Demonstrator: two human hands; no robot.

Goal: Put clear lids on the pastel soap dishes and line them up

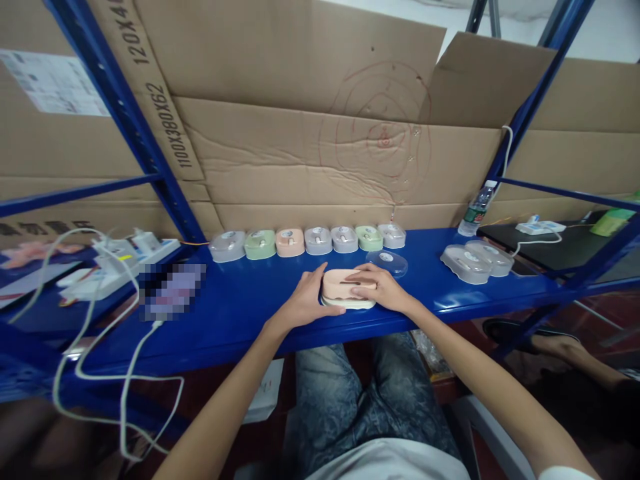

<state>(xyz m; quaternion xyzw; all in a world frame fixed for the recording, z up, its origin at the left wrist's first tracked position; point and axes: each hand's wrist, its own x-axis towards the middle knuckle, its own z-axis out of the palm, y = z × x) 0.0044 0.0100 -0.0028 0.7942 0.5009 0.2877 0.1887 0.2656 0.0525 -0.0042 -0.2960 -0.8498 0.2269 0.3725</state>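
Note:
Near the front edge of the blue shelf (225, 293) sits a peach rounded case (341, 281) with a paler lower rim and a dark slot on top. My left hand (306, 299) wraps its left end, the thumb along the front. On the right end, my right hand (384, 288) grips with its fingers laid over the top. Just behind it lies a clear plastic lid (387, 263) with a round label. Farther back stand several clear-covered cases in a row, among them a green case (260, 245) and a peach case (291, 243).
On the right are clear covers (466, 263) and a water bottle (477, 210). A power strip (120, 270) with white cables and a pixelated object (173, 290) lie left. Blue posts and a cardboard wall (280, 133) bound the shelf. Another person's leg (575, 357) shows at right.

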